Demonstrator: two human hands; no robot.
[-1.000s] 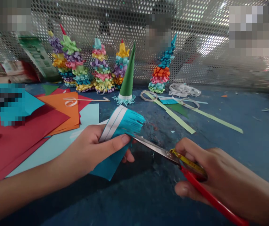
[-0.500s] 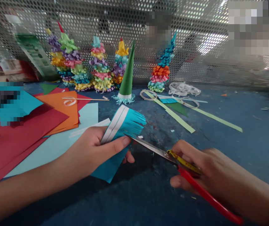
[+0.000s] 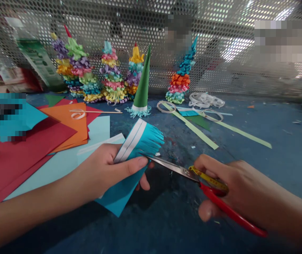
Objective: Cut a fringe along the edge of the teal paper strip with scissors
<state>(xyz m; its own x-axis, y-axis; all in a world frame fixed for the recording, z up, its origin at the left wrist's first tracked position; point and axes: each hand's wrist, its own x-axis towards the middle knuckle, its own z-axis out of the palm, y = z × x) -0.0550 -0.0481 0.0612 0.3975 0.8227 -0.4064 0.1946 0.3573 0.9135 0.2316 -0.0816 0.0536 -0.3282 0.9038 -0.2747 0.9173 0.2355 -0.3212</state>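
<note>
**Teal paper strip [image 3: 151, 139] meets red-handled scissors [image 3: 174, 166]**

Across the blue surface [image 3: 246, 141], the left hand [image 3: 100, 169] pinches the strip near 12 o'clock, thumb above, fingers below. Its long axis runs 7 to 1, fringe toward 1. The right hand [image 3: 227, 187] curls its fingers round the handles. The blade tips point to 9, just beside the thumb; a slip could nick it.

left hand [image 3: 100, 169] pinching teal paper [image 3: 145, 139], white stripes across it, cut fringe along far edge. right hand [image 3: 227, 187] gripping red-handled scissors [image 3: 174, 167], yellow inner grip, steel blades at paper's edge just past left thumb. left of hands, red card sheets [image 3: 21, 158] and orange card sheets [image 3: 68, 123]. farther back, green paper cone [image 3: 143, 84], curled-paper trees [image 3: 113, 76], blue work surface [image 3: 246, 211], perforated metal screen [image 3: 219, 21].
</note>
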